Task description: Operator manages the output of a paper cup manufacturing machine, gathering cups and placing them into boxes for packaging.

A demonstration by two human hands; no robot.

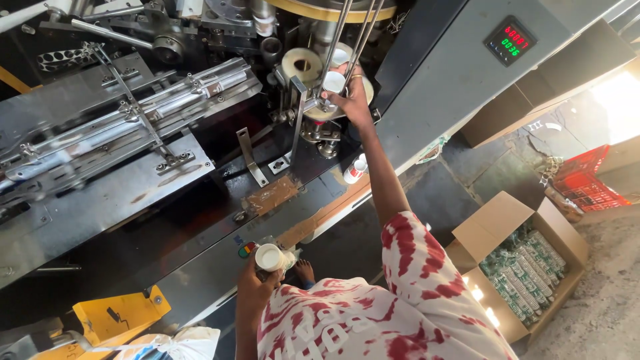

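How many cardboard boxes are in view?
2. One open box stands on the floor at right, holding stacked printed cups. A second box lies further back beside the machine. Others may be hidden beyond the frame.

Right hand (351, 97) stretched far forward, fingers curled; left hand (257, 283) closed, near the chest.

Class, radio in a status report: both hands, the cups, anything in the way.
Left hand holds white paper cup near body. Right hand up at machine, fingers on small cup. Metal rods crowd that hand.
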